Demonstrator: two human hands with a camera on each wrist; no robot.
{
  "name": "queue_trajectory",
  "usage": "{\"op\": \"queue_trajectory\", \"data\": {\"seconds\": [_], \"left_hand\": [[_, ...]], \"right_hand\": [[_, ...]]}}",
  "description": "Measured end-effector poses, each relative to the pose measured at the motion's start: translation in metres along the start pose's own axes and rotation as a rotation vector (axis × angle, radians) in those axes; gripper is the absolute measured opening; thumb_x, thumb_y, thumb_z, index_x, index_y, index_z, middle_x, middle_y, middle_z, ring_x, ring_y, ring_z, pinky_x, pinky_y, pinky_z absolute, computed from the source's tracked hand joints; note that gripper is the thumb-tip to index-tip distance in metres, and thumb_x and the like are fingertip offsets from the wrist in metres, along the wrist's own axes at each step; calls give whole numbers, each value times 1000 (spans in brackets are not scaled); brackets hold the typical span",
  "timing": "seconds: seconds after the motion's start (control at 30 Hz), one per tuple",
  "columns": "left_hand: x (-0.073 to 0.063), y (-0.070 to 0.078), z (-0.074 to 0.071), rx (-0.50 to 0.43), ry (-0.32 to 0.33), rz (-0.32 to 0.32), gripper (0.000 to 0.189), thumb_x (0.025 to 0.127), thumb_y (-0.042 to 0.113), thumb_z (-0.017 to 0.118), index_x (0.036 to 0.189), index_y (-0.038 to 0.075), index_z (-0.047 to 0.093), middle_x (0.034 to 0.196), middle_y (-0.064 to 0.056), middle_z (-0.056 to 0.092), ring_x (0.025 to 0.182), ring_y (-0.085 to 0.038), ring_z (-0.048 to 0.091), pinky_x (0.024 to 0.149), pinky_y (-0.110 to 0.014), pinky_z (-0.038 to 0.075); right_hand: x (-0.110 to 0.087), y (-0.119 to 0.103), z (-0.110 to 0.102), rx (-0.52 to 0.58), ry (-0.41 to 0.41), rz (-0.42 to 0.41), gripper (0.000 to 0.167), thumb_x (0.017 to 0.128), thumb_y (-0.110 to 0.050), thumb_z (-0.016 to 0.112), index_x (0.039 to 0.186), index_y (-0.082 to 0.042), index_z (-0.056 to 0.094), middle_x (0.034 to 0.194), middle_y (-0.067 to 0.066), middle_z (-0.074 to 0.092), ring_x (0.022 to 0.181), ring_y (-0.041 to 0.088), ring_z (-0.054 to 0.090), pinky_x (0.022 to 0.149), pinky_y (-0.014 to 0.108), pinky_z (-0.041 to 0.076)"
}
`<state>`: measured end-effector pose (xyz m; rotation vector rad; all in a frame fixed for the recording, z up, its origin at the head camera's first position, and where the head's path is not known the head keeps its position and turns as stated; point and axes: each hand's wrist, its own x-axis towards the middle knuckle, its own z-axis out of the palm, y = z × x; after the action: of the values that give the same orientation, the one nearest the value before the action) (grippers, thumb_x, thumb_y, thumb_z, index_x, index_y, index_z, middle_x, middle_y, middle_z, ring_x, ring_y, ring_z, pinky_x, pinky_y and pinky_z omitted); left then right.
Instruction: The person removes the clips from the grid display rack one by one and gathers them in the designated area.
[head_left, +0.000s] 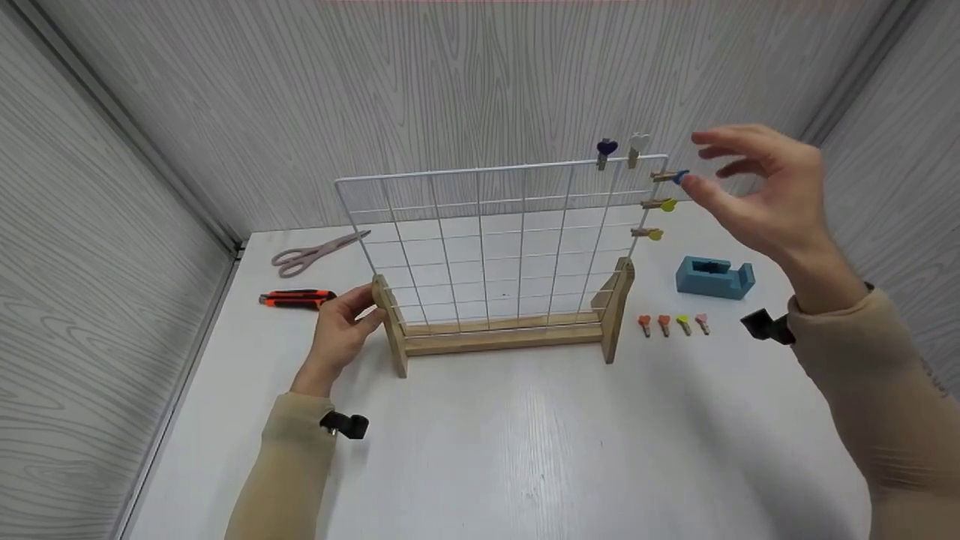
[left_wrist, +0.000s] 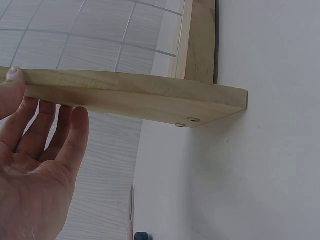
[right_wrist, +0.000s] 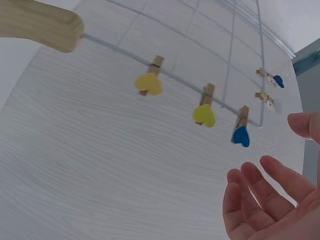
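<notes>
A white wire grid panel (head_left: 478, 170) stands upright in a wooden stand (head_left: 502, 343). My left hand (head_left: 341, 330) grips the stand's left side post; in the left wrist view the thumb lies on one face of the wood (left_wrist: 135, 82) and the fingers on the other. Small heart clothespins are clipped along the panel's right edge: blue (head_left: 680, 177), yellow-green (head_left: 667, 205) and yellow (head_left: 655, 235). A dark purple-blue one (head_left: 607, 147) and a white one (head_left: 639, 141) sit on its top bar. Beside the blue clothespin, my right hand (head_left: 776, 187) hovers with spread, relaxed fingers, holding nothing.
Several loose heart clothespins (head_left: 664, 324) lie in a row right of the stand. Behind them is a blue tape dispenser (head_left: 712, 281). Scissors (head_left: 341, 242) and an orange-black utility knife (head_left: 296, 298) lie at the left. Wood-patterned panels (head_left: 487, 75) rise around the white table (head_left: 510, 450).
</notes>
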<state>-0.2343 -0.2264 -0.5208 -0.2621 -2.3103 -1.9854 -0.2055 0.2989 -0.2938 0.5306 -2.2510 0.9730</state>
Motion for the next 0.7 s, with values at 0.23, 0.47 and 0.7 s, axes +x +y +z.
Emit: {"op": "queue_trajectory", "data": {"seconds": [0.23,0.47,0.7], "left_hand": [[-1,-1,-3,-8,8,-1,40,100,-13,73,139,-13,70,136,-26,77,118,3,71,98,-14,60],[-1,-3,-2,-7,8,2,43,99,-13,74,141,-13,69,139,-26,76,120,5,71,101,-14,60],[0,-3,-2,33,-14,-3,42,101,-11,73,143,-10,69,143,-31,73,121,6,69,103,-12,58]], "right_hand": [[38,-33,16,-24,-115,-109,39,100,-11,82,138,-2,77,136,20,80,120,-15,60,102,12,50],[57,-43,34,-7,-224,-83,26,103,-9,80,127,0,82,124,18,85,107,-18,62,99,13,51],[59,-45,38,-47,-217,-75,16,105,-12,78,115,-3,87,111,17,86,97,-20,60,93,9,47]]}}
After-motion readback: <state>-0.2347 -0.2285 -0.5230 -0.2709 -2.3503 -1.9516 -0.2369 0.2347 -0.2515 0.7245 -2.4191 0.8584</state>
